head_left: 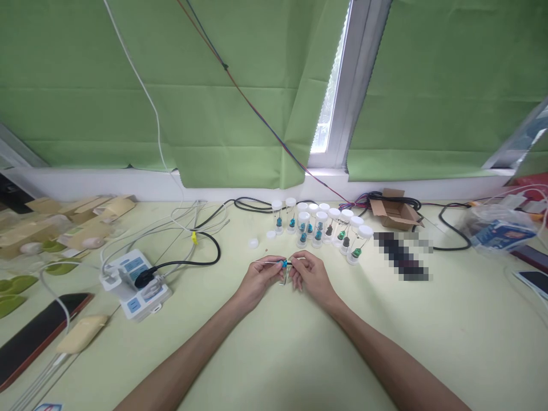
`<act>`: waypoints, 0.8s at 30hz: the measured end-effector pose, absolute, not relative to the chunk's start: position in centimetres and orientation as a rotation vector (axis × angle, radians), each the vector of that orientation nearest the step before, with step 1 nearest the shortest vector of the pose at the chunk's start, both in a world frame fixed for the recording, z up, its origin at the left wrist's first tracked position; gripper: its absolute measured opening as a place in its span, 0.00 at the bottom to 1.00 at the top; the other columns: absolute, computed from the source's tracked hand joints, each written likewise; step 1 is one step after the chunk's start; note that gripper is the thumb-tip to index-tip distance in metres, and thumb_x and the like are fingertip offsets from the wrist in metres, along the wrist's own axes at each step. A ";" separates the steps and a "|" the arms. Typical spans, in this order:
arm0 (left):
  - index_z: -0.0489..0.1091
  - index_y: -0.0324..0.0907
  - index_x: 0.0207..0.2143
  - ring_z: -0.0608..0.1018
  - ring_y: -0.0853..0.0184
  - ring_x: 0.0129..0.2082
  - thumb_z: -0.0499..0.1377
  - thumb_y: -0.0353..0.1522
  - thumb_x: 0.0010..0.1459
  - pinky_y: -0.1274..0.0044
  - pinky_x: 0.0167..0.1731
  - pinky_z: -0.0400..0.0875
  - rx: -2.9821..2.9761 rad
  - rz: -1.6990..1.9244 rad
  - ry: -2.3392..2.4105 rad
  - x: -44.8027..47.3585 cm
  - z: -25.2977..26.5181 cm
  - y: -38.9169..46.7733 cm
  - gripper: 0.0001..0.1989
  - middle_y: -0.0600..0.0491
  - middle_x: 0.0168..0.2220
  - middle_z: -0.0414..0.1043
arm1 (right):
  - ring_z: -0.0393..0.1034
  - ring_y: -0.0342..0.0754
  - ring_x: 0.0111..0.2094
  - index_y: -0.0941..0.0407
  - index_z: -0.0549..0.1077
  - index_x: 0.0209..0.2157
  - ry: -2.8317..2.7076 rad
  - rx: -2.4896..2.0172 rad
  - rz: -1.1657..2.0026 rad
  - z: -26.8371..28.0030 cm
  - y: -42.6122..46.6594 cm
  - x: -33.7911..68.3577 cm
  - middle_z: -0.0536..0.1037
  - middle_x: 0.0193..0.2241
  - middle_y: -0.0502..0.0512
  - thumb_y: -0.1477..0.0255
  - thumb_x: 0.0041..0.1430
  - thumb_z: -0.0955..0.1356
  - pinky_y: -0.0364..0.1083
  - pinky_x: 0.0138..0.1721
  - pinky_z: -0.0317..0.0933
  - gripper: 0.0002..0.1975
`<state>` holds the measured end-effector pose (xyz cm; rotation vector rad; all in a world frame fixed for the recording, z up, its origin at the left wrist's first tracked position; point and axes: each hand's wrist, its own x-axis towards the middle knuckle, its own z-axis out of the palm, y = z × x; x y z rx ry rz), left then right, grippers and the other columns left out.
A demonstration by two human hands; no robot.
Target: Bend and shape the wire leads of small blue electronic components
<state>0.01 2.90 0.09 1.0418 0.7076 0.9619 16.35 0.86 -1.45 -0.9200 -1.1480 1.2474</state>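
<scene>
My left hand (pixel 259 279) pinches a small blue part (pixel 284 264) between thumb and fingers. Thin metal rods or wires stick out of it, one to the left and one bent down toward me. From the right, the thumb and fingertips of my right hand (pixel 311 277) close on a short black piece (pixel 289 263) at the end of the blue part. Whether the two pieces are joined I cannot tell. Behind my hands stand several clear vials (pixel 303 231) with white caps, holding blue, green or dark parts. Two loose white caps (pixel 253 243) lie to their left.
A white power strip (pixel 145 294) with plugs and cables is at left, near a dark phone-like slab (pixel 43 337) and a cream case (pixel 83 334). An open cardboard box (pixel 394 214) stands behind right, near black cable. A bagged blue box (pixel 500 231) lies far right.
</scene>
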 end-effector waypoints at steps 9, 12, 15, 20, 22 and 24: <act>0.76 0.35 0.38 0.77 0.69 0.29 0.67 0.32 0.49 0.76 0.36 0.72 0.952 0.981 0.713 0.0 0.2 3.1 0.13 0.47 0.31 0.78 | 0.68 0.42 0.17 0.56 0.68 0.37 -1.210 -0.888 1.201 -1.7 0.8 16.4 0.73 0.21 0.47 0.64 0.56 0.68 0.40 0.15 0.60 0.11; 0.76 0.35 0.37 0.78 0.67 0.30 0.67 0.32 0.49 0.75 0.36 0.72 0.929 0.984 0.716 0.0 0.2 3.1 0.13 0.46 0.31 0.78 | 0.68 0.42 0.18 0.55 0.67 0.39 -1.251 -0.886 1.172 -1.7 0.7 16.4 0.73 0.22 0.48 0.66 0.56 0.68 0.41 0.18 0.62 0.11; 0.76 0.34 0.37 0.77 0.68 0.30 0.66 0.33 0.50 0.76 0.36 0.72 0.924 0.992 0.719 0.0 0.2 3.1 0.12 0.46 0.32 0.77 | 0.67 0.42 0.18 0.55 0.67 0.39 -1.265 -0.894 1.160 -1.6 0.7 16.3 0.73 0.22 0.47 0.66 0.56 0.68 0.41 0.19 0.62 0.11; 0.75 0.34 0.36 0.77 0.69 0.28 0.64 0.35 0.52 0.76 0.35 0.72 0.928 1.001 0.724 0.1 0.0 3.2 0.12 0.47 0.31 0.77 | 0.66 0.41 0.17 0.55 0.67 0.38 -1.264 -0.902 1.170 -1.7 0.7 16.3 0.72 0.22 0.47 0.65 0.56 0.68 0.41 0.19 0.61 0.11; 0.75 0.35 0.36 0.76 0.69 0.28 0.65 0.34 0.52 0.77 0.34 0.71 0.919 1.009 0.730 0.1 0.0 3.3 0.12 0.47 0.30 0.76 | 0.66 0.40 0.17 0.55 0.67 0.38 -1.263 -0.912 1.170 -1.8 0.8 16.3 0.73 0.22 0.47 0.64 0.56 0.67 0.41 0.18 0.61 0.12; 0.74 0.35 0.34 0.76 0.69 0.27 0.65 0.34 0.51 0.77 0.34 0.71 0.913 1.011 0.730 0.1 0.0 3.2 0.11 0.48 0.29 0.76 | 0.66 0.41 0.17 0.56 0.67 0.38 -1.263 -0.927 1.167 -1.9 0.8 16.3 0.73 0.22 0.47 0.63 0.55 0.68 0.41 0.18 0.60 0.12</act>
